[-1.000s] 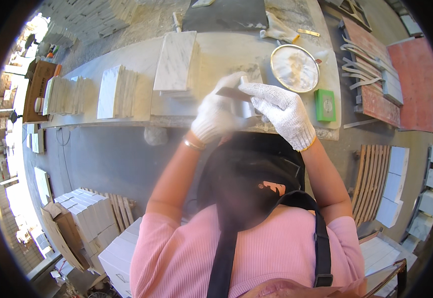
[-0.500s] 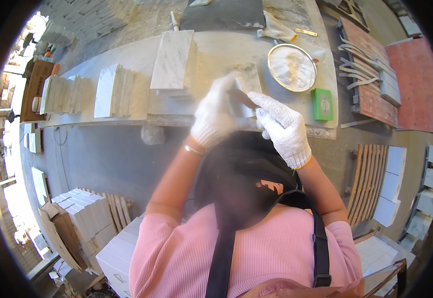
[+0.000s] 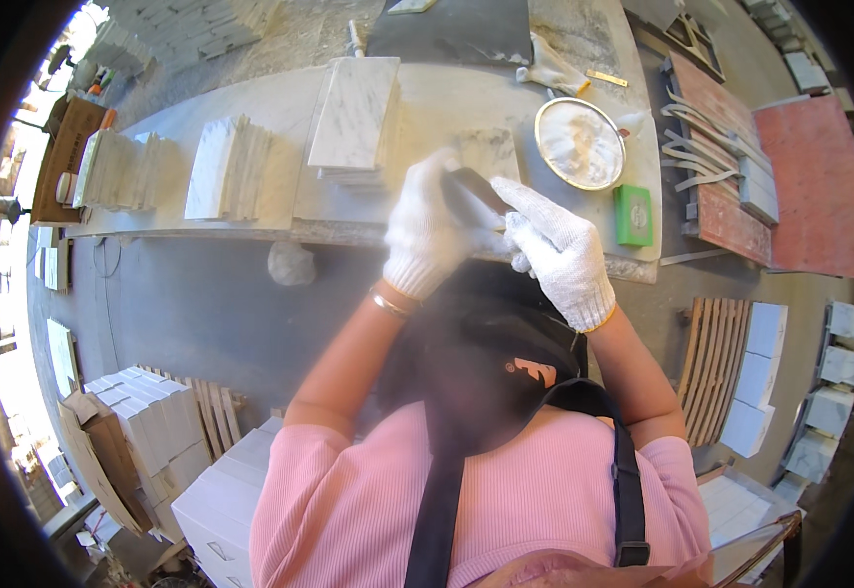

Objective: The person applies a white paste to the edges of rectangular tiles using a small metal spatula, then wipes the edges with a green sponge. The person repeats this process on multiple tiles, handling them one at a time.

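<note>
My left hand (image 3: 425, 230), in a white knit glove, is closed around one end of a thin tile (image 3: 476, 191) held up in front of my body. Its face towards me is dark grey in shadow. My right hand (image 3: 556, 245), gloved the same way, has its fingers bent together at the tile's other edge. Whatever lies in those right fingers is hidden. Just beyond the hands, a marble tile (image 3: 488, 149) lies flat on the dusty bench (image 3: 250, 223). To its left is a stack of white marble tiles (image 3: 356, 113).
Right of the hands are a round bowl of white powder (image 3: 580, 145), a green box (image 3: 634, 216) and a loose glove (image 3: 551, 71). More tile rows (image 3: 219, 169) stand on the bench at left. A wooden pallet (image 3: 717, 370) is at my right, stacked white boxes (image 3: 157, 416) at lower left.
The tile has tilted between my hands, so its pale edge no longer shows and more of its dark face does. The left hand has shifted slightly; the right hand stays about where it was.
</note>
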The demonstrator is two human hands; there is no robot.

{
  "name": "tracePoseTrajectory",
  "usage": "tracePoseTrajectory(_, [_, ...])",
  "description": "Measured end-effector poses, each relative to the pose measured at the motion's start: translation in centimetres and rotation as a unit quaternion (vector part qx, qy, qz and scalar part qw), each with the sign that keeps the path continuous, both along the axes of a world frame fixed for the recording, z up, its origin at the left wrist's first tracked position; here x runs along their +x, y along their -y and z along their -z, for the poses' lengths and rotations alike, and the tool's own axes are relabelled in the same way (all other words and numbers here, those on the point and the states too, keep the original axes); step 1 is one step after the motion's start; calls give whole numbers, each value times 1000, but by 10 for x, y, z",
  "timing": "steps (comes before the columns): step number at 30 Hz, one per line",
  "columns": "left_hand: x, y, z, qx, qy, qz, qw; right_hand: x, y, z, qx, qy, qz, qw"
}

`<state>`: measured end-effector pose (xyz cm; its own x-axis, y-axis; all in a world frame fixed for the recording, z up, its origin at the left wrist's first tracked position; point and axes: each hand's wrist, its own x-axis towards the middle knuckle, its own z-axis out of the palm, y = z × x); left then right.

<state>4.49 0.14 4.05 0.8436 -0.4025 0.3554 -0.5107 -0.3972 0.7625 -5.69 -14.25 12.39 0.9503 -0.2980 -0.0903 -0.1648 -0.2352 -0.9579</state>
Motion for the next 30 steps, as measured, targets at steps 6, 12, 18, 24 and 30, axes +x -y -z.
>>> tracePoseTrajectory(6, [6, 6, 10, -40, 67, 17, 997, -4, 3, -14, 8, -75, 11, 997])
tracePoseTrajectory(12, [4, 8, 16, -52, 46, -6, 998, 3, -10, -10, 52, -56, 54, 996])
tracePoseTrajectory(18, [0, 5, 21, -57, -3, -59, 997, 12, -20, -10, 39, -44, 49, 997])
tracePoseTrajectory(24, [-1, -5, 8, -69, -39, -30, 996, 11, -14, -11, 28, -50, 31, 998])
tracePoseTrajectory(30, [13, -17, -14, -247, -349, 138, 893, 0, -2, -9, -22, -30, 12, 999])
